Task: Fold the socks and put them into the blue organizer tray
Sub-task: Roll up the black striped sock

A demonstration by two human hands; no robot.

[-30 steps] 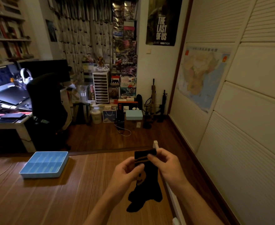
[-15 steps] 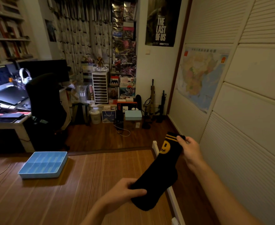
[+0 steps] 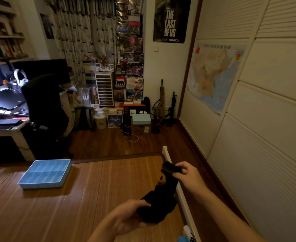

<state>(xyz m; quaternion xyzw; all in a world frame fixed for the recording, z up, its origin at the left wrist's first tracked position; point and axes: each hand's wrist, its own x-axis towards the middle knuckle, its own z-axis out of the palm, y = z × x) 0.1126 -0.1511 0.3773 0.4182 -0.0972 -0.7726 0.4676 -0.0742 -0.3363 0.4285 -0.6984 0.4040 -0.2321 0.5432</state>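
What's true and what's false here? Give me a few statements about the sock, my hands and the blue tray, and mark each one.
1. The right hand pinches the cuff end of the black sock. True.
2. The left hand hangs idle and holds nothing. False: it grips the foot end of the black sock.
3. The blue organizer tray sits on the wooden surface, off to the left of both hands. True.
4. A folded sock already lies in the blue organizer tray. False: no sock shows in its compartments; the only sock in view is held between the two hands.
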